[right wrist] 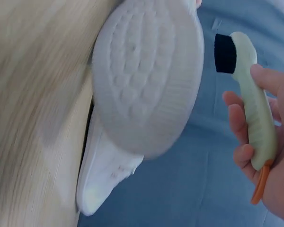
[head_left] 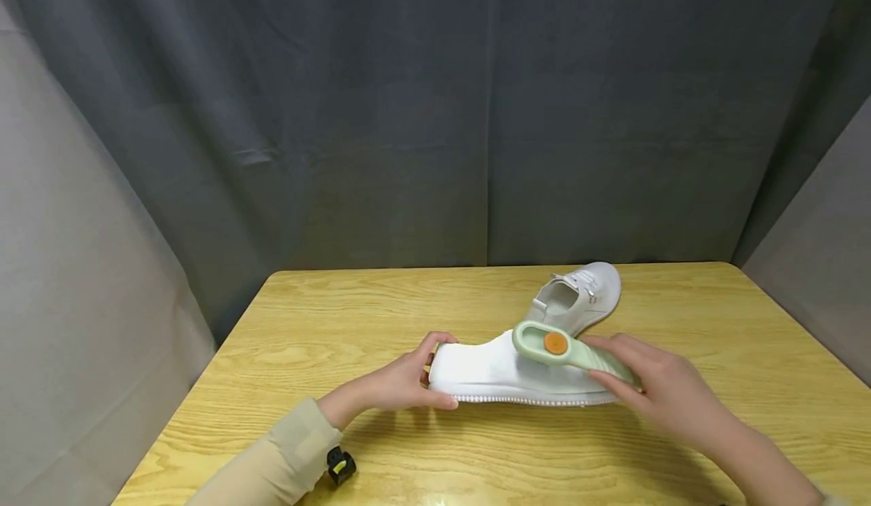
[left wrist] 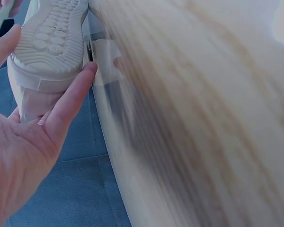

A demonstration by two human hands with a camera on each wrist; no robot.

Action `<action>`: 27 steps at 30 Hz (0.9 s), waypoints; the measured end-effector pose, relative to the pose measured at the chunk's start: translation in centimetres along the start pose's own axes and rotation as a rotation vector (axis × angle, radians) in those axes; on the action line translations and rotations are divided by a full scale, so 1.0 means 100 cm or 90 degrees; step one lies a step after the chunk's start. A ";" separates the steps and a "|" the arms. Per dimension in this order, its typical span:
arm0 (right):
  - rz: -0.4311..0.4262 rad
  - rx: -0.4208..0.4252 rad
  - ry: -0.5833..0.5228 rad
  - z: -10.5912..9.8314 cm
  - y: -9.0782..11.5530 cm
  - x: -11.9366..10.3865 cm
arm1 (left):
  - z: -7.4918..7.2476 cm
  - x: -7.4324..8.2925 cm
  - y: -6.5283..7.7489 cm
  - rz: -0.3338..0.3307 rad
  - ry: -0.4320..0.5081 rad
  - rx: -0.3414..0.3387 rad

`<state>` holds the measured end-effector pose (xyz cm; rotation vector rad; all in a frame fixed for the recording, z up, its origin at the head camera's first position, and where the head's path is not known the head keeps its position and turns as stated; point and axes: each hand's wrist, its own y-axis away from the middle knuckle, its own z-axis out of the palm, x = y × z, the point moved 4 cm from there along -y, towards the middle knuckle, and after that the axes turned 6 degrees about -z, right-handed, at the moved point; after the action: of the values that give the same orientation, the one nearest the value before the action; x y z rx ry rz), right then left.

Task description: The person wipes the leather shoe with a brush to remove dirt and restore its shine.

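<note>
My left hand (head_left: 404, 381) grips a white shoe (head_left: 469, 367) by its heel, thumb and fingers on either side. Its studded sole (right wrist: 141, 61) shows in both wrist views. My right hand (head_left: 670, 389) holds a pale green shoe brush (head_left: 581, 355) by its ribbed handle, over the front half of the shoe in the head view. An orange round button sits on the brush head, and an orange loop (right wrist: 261, 184) hangs from the handle's end. In the right wrist view the black bristles (right wrist: 225, 53) face the shoe's upper, with a gap between.
A second white shoe (head_left: 590, 305) with laces stands behind the held one on the wooden table (head_left: 367, 302). Near the left sleeve (head_left: 292, 445) is a small black device (head_left: 340, 466) with a yellow mark. A dark grey curtain (head_left: 395, 113) hangs behind the table.
</note>
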<state>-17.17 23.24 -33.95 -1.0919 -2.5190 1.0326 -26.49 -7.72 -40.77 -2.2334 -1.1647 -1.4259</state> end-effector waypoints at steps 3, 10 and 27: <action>-0.073 0.011 -0.025 0.006 -0.003 -0.014 | 0.000 0.001 0.000 -0.001 0.005 -0.001; -0.148 -0.031 -0.041 0.024 -0.005 -0.038 | 0.000 0.001 0.000 0.001 0.007 -0.006; 0.154 -0.090 0.024 0.000 0.012 0.034 | 0.000 -0.002 -0.001 -0.002 -0.009 -0.008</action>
<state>-18.84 26.22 -35.05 -1.4710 -2.5069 0.8888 -26.58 -7.75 -40.91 -2.2543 -1.1673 -1.4257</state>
